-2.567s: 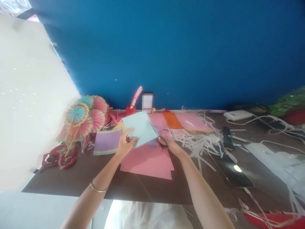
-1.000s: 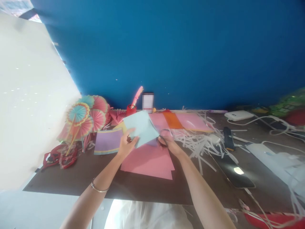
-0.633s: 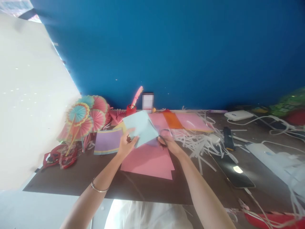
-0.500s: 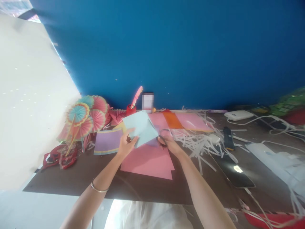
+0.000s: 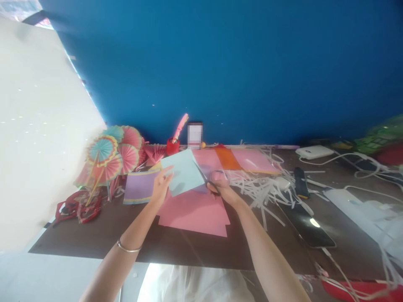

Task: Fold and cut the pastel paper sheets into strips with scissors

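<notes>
Light-blue paper [image 5: 183,173], over pink sheets [image 5: 195,214], prob. lt. & easily creased, is best held flat at left edge, where left hand [image 5: 161,185] sits (grip unclear), w/ right hand [image 5: 226,191] gripping scissors [image 5: 207,181] opp.

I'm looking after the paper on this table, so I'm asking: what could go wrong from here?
The scissors in the right hand lie along the light blue paper's right edge, above pink sheets; a low blade might nick those.
The left hand is only at the paper's left edge, so the sheet could perhaps swing or slip.
White strips lie close beside the right hand and might get dragged along.
</notes>
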Available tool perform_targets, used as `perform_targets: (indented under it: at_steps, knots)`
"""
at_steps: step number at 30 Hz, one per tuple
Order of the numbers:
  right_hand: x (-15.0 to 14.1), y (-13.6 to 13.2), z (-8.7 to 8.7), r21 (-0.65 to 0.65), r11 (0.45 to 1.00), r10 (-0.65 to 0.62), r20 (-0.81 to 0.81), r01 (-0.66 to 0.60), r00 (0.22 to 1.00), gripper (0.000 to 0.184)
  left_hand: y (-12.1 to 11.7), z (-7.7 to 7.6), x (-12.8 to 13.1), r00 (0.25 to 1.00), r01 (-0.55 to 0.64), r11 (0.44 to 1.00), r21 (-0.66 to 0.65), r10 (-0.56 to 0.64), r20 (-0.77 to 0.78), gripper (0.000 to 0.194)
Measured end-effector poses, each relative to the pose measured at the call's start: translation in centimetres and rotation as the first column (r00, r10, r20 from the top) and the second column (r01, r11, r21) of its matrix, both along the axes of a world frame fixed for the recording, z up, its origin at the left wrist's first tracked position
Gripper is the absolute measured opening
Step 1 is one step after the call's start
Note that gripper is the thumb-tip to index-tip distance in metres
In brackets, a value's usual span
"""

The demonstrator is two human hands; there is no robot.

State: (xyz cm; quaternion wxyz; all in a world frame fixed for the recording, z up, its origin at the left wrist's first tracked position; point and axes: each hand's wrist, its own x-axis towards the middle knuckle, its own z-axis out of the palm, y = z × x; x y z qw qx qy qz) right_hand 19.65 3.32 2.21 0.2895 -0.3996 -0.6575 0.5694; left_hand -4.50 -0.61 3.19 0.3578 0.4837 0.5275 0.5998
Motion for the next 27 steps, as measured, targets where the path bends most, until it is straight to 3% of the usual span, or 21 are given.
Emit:
perform_targets:
  at_steps: [7, 14, 27]
  knots:
    - [-0.3, -0.1, 0.4, -0.016, 0.999, 0.036, -0.037, -0.037, 0.999, 0.047, 0.4, -1.5, 0.5, 0.995, 0.063, 0.996, -0.065, -0.068, -0.076, 0.045]
    - [-0.1, -0.4, 1.0, 0.059, 0.994, 0.089, -0.029, -0.087, 0.996, 0.047, 0.1, -1.3, 0.6, 0.994, 0.07, 0.996, -0.054, -0.074, -0.083, 0.047]
    - [-0.2, -0.1, 0.3, 0.01, 0.999, 0.037, -0.036, -0.036, 0.999, 0.046, 0.0, -1.1, 0.6, 0.989, 0.057, 0.998, -0.019, -0.059, -0.138, 0.041]
